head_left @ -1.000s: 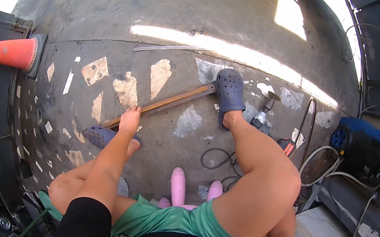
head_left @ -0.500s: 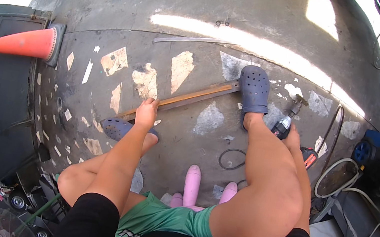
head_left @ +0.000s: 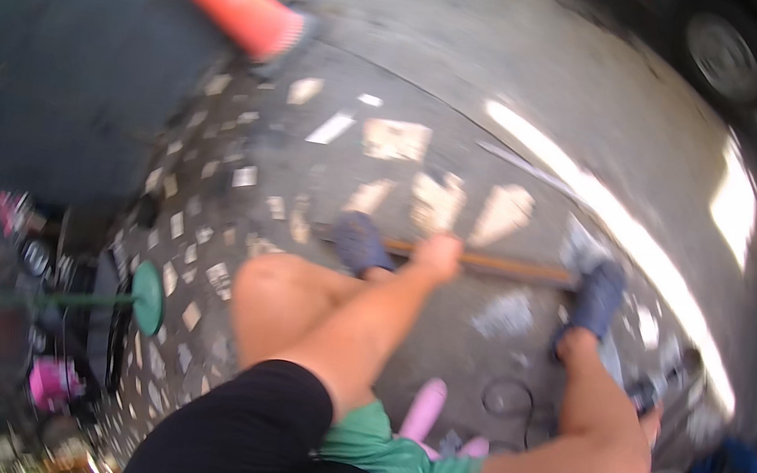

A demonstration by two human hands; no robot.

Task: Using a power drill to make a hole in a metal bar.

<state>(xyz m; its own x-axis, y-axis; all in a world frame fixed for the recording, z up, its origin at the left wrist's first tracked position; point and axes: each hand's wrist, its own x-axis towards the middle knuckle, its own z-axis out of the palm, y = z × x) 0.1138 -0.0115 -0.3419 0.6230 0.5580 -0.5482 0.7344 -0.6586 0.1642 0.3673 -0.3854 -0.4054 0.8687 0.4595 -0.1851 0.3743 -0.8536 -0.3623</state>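
Observation:
My left hand [head_left: 439,255] is closed around a long rusty metal bar [head_left: 524,270] lying low across the floor between my feet. Its right end meets my right dark-blue clog [head_left: 599,298], and its left part runs by my left clog [head_left: 359,241]. Beyond my right leg, my right hand [head_left: 652,423] grips a cordless drill [head_left: 643,396], partly hidden by the knee and smeared by motion. In the earlier view the drill carries a round, disc-like bit.
An orange cone [head_left: 232,6] stands out at the far left beside a dark panel. Pale scraps [head_left: 396,139] dot the grey floor [head_left: 417,20]. A thin metal strip [head_left: 525,164] lies beyond the bar. A black cable loop [head_left: 509,397] and pink boots [head_left: 425,409] are near me; a green stand [head_left: 147,297] is left.
The view has swung left, showing more of the left side and a wheel at the far right. My left hand stays on the bar and my right hand on the drill.

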